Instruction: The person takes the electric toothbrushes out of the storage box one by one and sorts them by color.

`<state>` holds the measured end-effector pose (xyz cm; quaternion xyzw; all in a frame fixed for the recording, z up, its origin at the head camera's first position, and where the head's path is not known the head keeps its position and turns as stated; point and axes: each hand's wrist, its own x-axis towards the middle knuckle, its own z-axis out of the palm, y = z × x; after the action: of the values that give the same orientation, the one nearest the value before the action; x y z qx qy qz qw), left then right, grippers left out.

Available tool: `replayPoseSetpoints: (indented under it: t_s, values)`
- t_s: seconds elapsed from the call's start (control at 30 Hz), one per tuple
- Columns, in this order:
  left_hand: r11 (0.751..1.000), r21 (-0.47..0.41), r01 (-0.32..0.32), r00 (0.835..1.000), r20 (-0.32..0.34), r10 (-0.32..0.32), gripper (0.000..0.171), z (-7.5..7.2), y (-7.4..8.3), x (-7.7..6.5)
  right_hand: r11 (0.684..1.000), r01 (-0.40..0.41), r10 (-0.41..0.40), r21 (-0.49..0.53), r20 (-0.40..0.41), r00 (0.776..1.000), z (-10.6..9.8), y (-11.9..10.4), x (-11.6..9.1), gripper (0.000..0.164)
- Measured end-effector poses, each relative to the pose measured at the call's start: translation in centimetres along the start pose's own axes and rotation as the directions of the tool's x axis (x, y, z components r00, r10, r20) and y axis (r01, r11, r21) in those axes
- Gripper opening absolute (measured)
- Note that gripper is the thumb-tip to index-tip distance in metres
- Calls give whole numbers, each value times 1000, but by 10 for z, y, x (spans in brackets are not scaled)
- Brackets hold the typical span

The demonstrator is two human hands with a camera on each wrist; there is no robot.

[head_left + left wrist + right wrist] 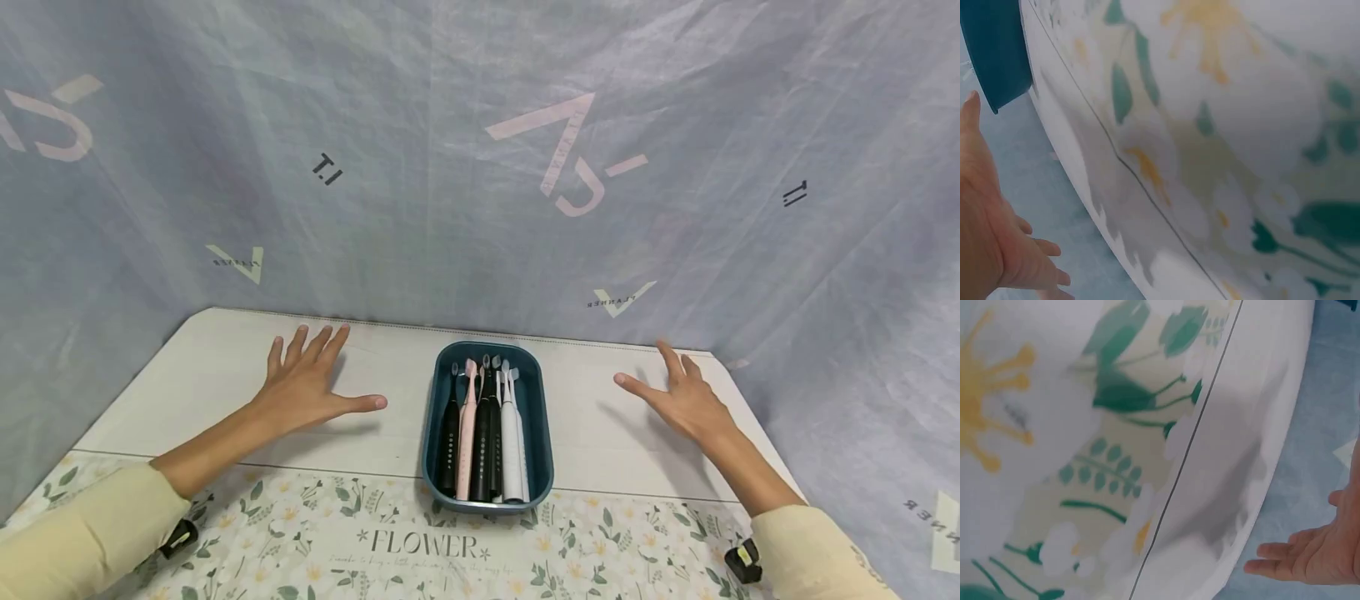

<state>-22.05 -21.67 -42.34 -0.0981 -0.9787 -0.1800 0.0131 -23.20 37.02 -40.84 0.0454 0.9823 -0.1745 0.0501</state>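
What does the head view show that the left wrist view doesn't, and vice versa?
Head only: the toothbrushes lying inside the bin, the right hand held apart from the bin, and the FLOWER lettering.

Left wrist only: no extra object, just the palm side of the left hand and a close look at the outer wall of the bin.

Both: left hand, bin, floral table cover and blue-grey sheeting.

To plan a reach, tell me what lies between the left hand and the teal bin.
In the head view, only bare white tabletop separates the left hand and teal bin.
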Motion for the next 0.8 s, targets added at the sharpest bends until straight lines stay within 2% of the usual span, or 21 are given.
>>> replayPoseSetpoints:
  t_s: [0.2, 0.5, 0.8]
  values:
    - [999, -25, -35, 999, -22, 34, 141, 0, 8, -1, 999, 29, -29, 43, -9, 1000, 0, -10, -1, 121]
    - [993, -105, -59, 998, -15, 58, 142, 1, 25, -4, 994, 67, -66, 90, -17, 998, 5, -24, -2, 118]
    - [988, -124, -91, 996, -20, 89, 143, 2, 42, -3, 993, 86, -86, 83, -7, 996, 10, -29, -2, 115]
